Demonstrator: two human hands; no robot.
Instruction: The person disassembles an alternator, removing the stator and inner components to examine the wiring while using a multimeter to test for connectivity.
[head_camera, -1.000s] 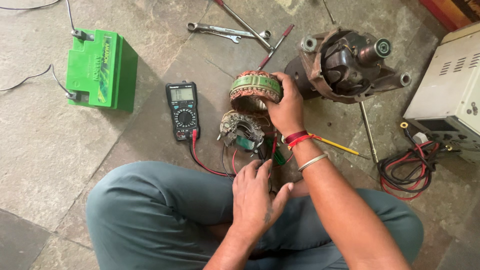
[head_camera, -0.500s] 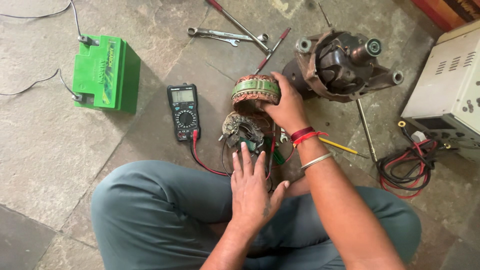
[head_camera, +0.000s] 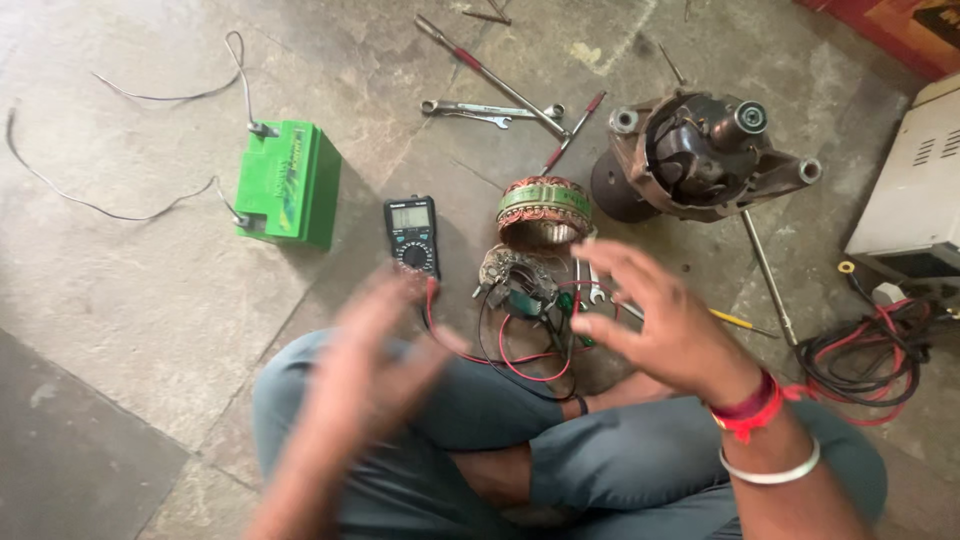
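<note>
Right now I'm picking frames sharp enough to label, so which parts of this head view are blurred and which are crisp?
Head view: the left hand is heavily motion-smeared, its fingers unreadable; the right hand is softer-blurred but its spread fingers show. The multimeter, green battery and copper-wound stator are crisp. Light is even daylight, no glare.

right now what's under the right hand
Under the right hand, wrenches and a yellow-handled tool stick out on the stone floor; their middles are covered.
</note>
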